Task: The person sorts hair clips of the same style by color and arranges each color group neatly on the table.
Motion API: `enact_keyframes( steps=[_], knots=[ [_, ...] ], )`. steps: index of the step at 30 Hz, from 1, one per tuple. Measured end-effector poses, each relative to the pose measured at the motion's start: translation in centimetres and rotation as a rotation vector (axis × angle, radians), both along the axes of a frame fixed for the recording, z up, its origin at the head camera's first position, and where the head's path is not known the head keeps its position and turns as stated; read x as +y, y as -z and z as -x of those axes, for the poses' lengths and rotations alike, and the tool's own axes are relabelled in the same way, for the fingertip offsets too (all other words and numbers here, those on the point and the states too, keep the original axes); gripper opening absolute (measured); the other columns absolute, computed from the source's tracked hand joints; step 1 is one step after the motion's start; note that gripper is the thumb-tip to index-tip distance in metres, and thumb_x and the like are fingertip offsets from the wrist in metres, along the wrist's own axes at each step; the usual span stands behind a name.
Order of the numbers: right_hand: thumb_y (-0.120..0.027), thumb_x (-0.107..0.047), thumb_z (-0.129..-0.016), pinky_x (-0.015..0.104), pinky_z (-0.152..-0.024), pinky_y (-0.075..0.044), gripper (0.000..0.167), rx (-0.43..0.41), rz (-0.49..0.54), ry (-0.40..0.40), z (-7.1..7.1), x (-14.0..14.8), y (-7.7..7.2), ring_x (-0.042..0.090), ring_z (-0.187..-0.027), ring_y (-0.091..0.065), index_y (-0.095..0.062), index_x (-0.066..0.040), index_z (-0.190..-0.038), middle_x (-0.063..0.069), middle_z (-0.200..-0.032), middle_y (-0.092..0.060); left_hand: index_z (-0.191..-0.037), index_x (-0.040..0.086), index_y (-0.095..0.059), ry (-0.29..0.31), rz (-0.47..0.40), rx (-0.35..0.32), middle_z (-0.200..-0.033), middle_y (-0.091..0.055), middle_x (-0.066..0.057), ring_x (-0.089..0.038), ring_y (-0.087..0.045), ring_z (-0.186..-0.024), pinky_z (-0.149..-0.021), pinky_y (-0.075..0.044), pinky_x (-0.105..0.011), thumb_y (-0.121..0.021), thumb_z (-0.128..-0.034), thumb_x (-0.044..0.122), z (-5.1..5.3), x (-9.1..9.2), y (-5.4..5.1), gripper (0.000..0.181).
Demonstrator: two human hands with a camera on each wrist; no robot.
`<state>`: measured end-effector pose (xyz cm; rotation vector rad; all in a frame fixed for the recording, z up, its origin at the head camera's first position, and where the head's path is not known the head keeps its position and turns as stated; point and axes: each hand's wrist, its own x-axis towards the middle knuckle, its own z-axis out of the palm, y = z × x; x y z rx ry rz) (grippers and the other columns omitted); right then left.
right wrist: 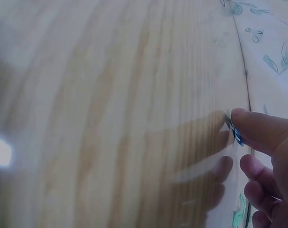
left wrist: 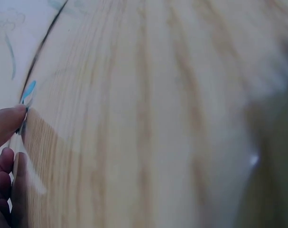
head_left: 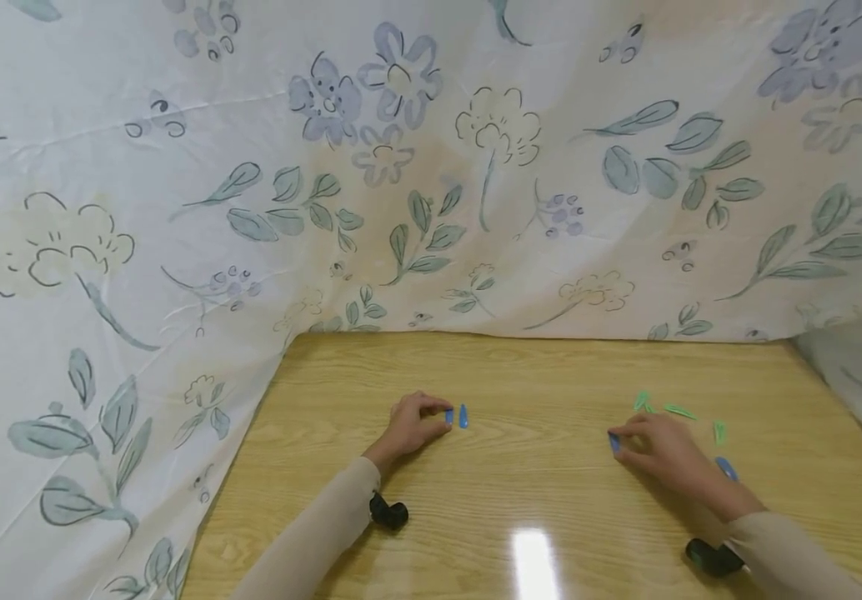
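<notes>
My left hand [head_left: 410,423] pinches a small blue snap hair clip [head_left: 449,416] between thumb and fingers at the tabletop. Just right of it lies a second blue clip [head_left: 463,416], pointed end away from me. In the left wrist view a blue clip [left wrist: 30,89] shows past the thumb; which of the two it is I cannot tell. Across the table, my right hand [head_left: 656,448] holds another blue clip [head_left: 614,442] by thumb and fingertips, low over the wood. The right wrist view shows this clip [right wrist: 237,136] partly covered by the thumb.
Several green hair clips, among them one at the back [head_left: 680,412] and one farther right [head_left: 719,432], lie beyond my right hand. A blue clip [head_left: 727,468] sits beside the right wrist. Floral cloth [head_left: 491,250] hangs around the wooden table [head_left: 536,483].
</notes>
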<state>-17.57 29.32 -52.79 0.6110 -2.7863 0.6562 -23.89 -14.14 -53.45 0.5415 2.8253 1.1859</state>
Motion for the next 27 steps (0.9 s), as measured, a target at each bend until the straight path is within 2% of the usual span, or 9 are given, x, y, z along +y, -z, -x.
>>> enact_keyframes(
  steps=[7, 16, 23, 27],
  knots=[
    [-0.084, -0.024, -0.081, 0.052, -0.08, -0.051, 0.032, -0.018, 0.021, -0.017, 0.4, -0.9, 0.0, 0.03, -0.093, -0.065, -0.078, -0.011, -0.109, 0.004, -0.1, -0.072, -0.114, 0.019, -0.078, 0.005, -0.013, 0.004, -0.098, -0.067, 0.001, -0.015, -0.054, -0.093, -0.088, -0.027, -0.04, -0.08, -0.0867, 0.025, -0.1, 0.0, 0.0, 0.028],
    [-0.083, -0.025, -0.083, 0.053, -0.084, -0.047, 0.032, -0.099, 0.052, -0.01, 0.7, -2.4, -0.3, 0.032, -0.099, -0.065, -0.078, -0.011, -0.112, 0.005, -0.104, -0.072, -0.114, 0.021, -0.078, 0.004, -0.009, -0.01, -0.097, -0.065, 0.002, -0.013, -0.052, -0.089, -0.087, -0.027, -0.039, -0.081, -0.0862, 0.025, -0.2, -0.2, -0.1, 0.028],
    [-0.083, -0.023, -0.083, 0.053, -0.088, -0.05, 0.031, -0.071, 0.074, -0.048, 1.2, -3.1, -0.2, 0.029, -0.099, -0.066, -0.078, -0.011, -0.111, 0.003, -0.103, -0.074, -0.114, 0.022, -0.078, 0.003, 0.003, -0.013, -0.096, -0.064, 0.002, -0.013, -0.05, -0.086, -0.088, -0.027, -0.04, -0.08, -0.087, 0.027, -0.1, -0.3, 0.1, 0.028],
    [-0.083, -0.024, -0.083, 0.053, -0.088, -0.047, 0.033, -0.087, 0.087, -0.044, 1.5, -3.8, -0.2, 0.029, -0.099, -0.065, -0.078, -0.011, -0.113, 0.003, -0.103, -0.074, -0.115, 0.021, -0.078, 0.011, -0.002, -0.011, -0.097, -0.065, 0.001, -0.013, -0.051, -0.088, -0.088, -0.028, -0.041, -0.08, -0.0874, 0.026, -0.1, -0.1, -0.2, 0.028]
  ],
)
